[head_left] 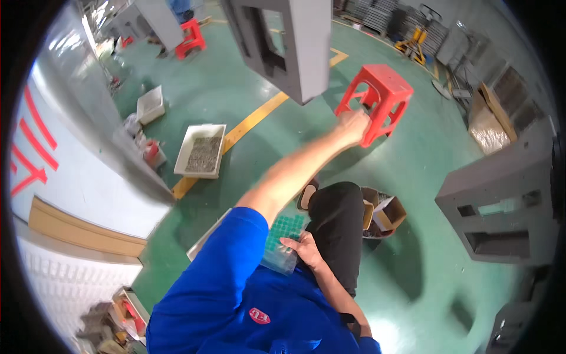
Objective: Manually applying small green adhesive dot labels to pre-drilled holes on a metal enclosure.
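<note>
My left arm reaches far forward and to the right in its blue sleeve. In front of the red plastic stool (386,88), my left hand (354,125) is closed in a fist. A small dark bit shows by its fingertips, but what it holds, or whether it touches the stool, I cannot make out. Close to my lap, my right hand (305,249) grips a clear plastic bag (277,259), its thumb lying on top. Rows of small round green pieces (286,229) show in or under the bag's upper part. My dark-trousered knee (339,212) is bent beside it.
A grey metal housing (306,59) hangs ahead, another (495,212) stands at right. A white tray (191,171) of small metal parts is on the green floor at left. An open box (392,213) stands beside my knee. A white panel (88,194) lines the left.
</note>
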Tool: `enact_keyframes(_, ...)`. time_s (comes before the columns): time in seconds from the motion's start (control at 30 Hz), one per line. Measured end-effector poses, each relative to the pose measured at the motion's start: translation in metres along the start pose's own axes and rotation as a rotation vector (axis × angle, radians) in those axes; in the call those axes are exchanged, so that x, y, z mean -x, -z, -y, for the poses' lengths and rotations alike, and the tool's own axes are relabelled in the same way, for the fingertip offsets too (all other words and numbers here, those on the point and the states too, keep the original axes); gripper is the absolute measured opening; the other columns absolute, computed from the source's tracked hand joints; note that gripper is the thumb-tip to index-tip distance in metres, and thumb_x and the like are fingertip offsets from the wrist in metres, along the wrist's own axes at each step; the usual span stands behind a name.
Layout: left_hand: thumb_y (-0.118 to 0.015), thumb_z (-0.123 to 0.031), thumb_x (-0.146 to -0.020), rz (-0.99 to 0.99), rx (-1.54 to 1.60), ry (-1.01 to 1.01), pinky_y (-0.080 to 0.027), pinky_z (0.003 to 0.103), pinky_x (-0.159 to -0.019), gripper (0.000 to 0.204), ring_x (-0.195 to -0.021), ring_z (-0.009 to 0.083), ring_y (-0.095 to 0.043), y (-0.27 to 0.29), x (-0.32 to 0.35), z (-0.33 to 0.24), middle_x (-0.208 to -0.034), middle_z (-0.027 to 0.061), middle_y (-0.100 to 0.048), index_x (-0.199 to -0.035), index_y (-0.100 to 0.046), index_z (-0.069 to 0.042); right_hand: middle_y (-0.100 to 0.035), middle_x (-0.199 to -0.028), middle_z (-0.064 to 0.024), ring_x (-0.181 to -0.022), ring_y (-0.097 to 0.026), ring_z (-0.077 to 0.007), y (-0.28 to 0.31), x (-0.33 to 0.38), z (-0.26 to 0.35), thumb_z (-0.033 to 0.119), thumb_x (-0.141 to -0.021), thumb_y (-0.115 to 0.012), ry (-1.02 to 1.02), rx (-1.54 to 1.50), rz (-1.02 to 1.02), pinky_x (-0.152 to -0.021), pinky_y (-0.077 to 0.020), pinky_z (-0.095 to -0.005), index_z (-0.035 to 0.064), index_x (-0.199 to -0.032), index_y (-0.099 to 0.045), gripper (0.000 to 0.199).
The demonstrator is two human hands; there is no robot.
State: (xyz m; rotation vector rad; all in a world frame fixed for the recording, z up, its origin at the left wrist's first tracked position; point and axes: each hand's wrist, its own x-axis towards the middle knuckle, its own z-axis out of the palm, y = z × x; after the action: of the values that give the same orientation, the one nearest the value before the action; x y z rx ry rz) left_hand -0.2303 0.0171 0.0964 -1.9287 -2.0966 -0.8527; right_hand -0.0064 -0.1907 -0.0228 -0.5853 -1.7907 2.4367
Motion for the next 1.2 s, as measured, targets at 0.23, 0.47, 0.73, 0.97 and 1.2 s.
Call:
enact_keyframes(0.23,-0.052,-0.005,-0.08,0.207,-0.909,-0.02,-0.057,0.043,-0.069,0.065,-0.094,0.0299,-0.066,0.091,-0.03,0.056,-0.151,0.0178,-0.02,-0.142,-0.035,-0.015,-0.068,-0.084,-0.0059,-0.069,-0.062,-0.0111,0.009,-0.003,-0.008,0.023,-0.081,-0.073,-0.012,0.006,-0.019,-0.06,-0.0499,-0.0247,-0.0006,-0.096,-0.067,0.028)
enact_keyframes(0.47,-0.06,-0.012,-0.077,0.378,-1.082,0.111,-0.056,0.037,-0.068,0.071,-0.092,0.026,-0.067,0.093,-0.024,0.053,-0.154,0.0119,-0.016,-0.143,-0.035,-0.021,-0.068,-0.083,-0.0072,-0.071,-0.063,-0.013,0.008,0.0,0.0,0.021,-0.082,-0.072,-0.016,0.012,-0.028,-0.059,-0.0498,-0.0252,-0.0018,-0.094,-0.067,0.026)
enact_keyframes(0.73,-0.065,-0.002,-0.071,0.369,-1.039,0.038,-0.054,0.034,-0.079,0.077,-0.094,0.024,-0.06,0.11,0.007,0.119,-0.155,0.0048,-0.017,-0.14,-0.04,-0.024,-0.068,-0.081,-0.0076,-0.069,-0.063,-0.0128,0.013,-0.002,-0.006,0.02,-0.082,-0.072,-0.013,-0.004,-0.013,-0.059,-0.0503,-0.0257,-0.0014,-0.094,-0.067,0.025)
enact_keyframes(0.97,-0.057,-0.007,-0.077,0.318,-1.273,-0.124,-0.054,0.027,-0.062,0.074,-0.078,0.0174,-0.058,0.173,0.07,0.169,-0.156,-0.0052,-0.013,-0.144,-0.034,-0.027,-0.069,-0.085,-0.0081,-0.072,-0.065,-0.0128,0.012,0.0,-0.004,0.021,-0.081,-0.073,-0.027,-0.063,0.012,-0.061,-0.0526,-0.0264,-0.0019,-0.097,-0.066,0.029)
enact_keyframes(1.2,-0.063,-0.011,-0.073,0.316,-1.394,-0.091,-0.053,0.028,-0.056,0.079,-0.081,0.0189,-0.058,0.203,0.152,0.179,-0.15,0.0077,-0.031,-0.145,-0.03,-0.017,-0.068,-0.081,-0.0073,-0.069,-0.063,-0.0115,0.012,-0.001,-0.003,0.019,-0.079,-0.074,-0.031,-0.054,-0.032,-0.062,-0.0531,-0.0264,-0.003,-0.095,-0.067,0.028)
